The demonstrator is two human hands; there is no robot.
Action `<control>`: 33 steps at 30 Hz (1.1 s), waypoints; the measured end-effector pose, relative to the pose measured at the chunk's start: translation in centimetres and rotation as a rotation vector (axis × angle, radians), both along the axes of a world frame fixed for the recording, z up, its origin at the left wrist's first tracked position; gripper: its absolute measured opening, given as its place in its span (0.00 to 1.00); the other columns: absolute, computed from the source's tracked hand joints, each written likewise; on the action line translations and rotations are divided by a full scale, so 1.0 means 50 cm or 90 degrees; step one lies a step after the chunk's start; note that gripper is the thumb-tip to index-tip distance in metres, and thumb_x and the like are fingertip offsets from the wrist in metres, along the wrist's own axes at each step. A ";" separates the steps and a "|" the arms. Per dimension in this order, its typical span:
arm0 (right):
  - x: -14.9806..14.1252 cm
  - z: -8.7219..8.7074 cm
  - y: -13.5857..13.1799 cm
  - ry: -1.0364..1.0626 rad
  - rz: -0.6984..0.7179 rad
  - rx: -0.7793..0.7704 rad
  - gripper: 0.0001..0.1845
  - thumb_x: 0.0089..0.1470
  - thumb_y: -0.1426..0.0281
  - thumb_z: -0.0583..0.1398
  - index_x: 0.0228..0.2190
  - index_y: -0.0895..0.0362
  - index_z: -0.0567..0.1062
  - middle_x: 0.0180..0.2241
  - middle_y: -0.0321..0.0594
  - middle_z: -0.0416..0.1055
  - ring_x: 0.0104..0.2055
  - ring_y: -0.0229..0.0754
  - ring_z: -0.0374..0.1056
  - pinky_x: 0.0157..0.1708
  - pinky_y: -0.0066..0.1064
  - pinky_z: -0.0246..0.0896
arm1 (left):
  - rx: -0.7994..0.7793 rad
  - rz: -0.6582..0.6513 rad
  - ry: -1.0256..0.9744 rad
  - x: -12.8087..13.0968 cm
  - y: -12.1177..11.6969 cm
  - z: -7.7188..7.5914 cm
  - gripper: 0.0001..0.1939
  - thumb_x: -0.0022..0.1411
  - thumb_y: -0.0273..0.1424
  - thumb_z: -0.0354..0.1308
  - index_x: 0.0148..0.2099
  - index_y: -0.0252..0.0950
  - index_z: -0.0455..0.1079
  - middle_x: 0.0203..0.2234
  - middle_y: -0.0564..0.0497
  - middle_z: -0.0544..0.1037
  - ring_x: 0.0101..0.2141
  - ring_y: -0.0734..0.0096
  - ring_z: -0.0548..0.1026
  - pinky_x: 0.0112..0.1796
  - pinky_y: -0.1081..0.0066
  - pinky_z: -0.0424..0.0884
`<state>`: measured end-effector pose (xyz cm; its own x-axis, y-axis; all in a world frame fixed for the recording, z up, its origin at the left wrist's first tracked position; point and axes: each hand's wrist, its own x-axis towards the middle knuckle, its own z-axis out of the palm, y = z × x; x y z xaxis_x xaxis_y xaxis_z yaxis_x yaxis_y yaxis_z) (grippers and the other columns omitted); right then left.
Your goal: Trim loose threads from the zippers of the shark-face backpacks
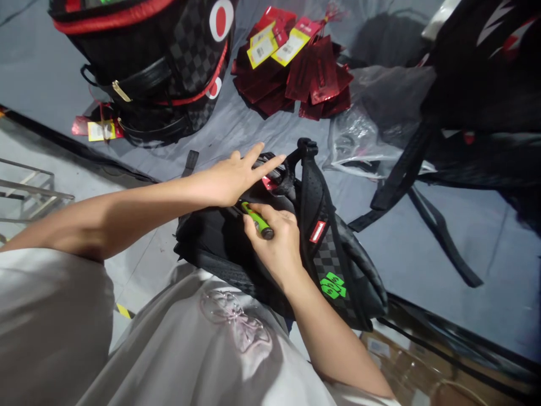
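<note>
A black checkered backpack (pixel 333 254) lies before me at the table edge, its strap side turned up, with a red label and green stickers on it. My left hand (pixel 243 172) rests on the backpack's upper part, its visible fingers stretched and spread near the top handle; its lower fingers are partly hidden. My right hand (pixel 276 234) is closed around a slim tool with a green-and-black handle (pixel 257 220). The tool's front end points toward my left wrist, against the black fabric, and I cannot make out its tip.
On the grey tabletop (pixel 448 231) stand stacked checkered bags (pixel 169 67) with red trim at the back left. A heap of dark red tags (pixel 304 79) lies behind the backpack. To the right are clear plastic wrapping (pixel 359 141) and another black bag (pixel 477 84) with loose straps.
</note>
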<state>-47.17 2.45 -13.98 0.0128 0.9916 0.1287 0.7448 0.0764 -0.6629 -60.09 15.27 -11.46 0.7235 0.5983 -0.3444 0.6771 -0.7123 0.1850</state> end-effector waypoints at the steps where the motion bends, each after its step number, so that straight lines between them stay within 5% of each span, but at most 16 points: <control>1: 0.000 0.000 0.000 -0.008 -0.006 0.001 0.08 0.58 0.67 0.62 0.40 0.54 0.78 0.36 0.38 0.82 0.35 0.45 0.77 0.44 0.39 0.61 | -0.005 0.003 0.004 0.001 0.000 0.001 0.57 0.58 0.20 0.59 0.74 0.52 0.22 0.73 0.38 0.36 0.58 0.47 0.66 0.45 0.62 0.71; 9: 0.006 0.000 -0.005 -0.006 -0.027 -0.006 0.10 0.56 0.69 0.63 0.41 0.53 0.79 0.38 0.39 0.82 0.38 0.46 0.77 0.46 0.41 0.62 | -0.022 0.020 -0.012 0.001 -0.002 0.004 0.58 0.57 0.23 0.60 0.74 0.53 0.23 0.73 0.42 0.36 0.58 0.47 0.64 0.47 0.60 0.70; 20: 0.014 0.000 0.002 0.077 0.050 -0.019 0.14 0.55 0.73 0.61 0.43 0.51 0.81 0.46 0.40 0.81 0.49 0.46 0.77 0.52 0.42 0.66 | -0.030 0.020 -0.001 0.003 -0.002 0.009 0.55 0.59 0.21 0.57 0.74 0.52 0.23 0.73 0.40 0.35 0.58 0.46 0.64 0.48 0.59 0.70; 33: 0.007 0.007 -0.004 0.024 -0.007 -0.030 0.12 0.56 0.71 0.60 0.42 0.51 0.80 0.44 0.41 0.81 0.46 0.47 0.77 0.50 0.44 0.64 | -0.036 0.023 -0.004 0.004 0.000 0.003 0.57 0.57 0.22 0.58 0.73 0.54 0.22 0.73 0.42 0.34 0.59 0.46 0.63 0.49 0.59 0.69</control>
<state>-46.82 2.26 -13.64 0.0274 0.9963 0.0811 0.7198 0.0366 -0.6932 -59.90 15.25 -11.29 0.7042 0.6035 -0.3741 0.7006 -0.6759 0.2286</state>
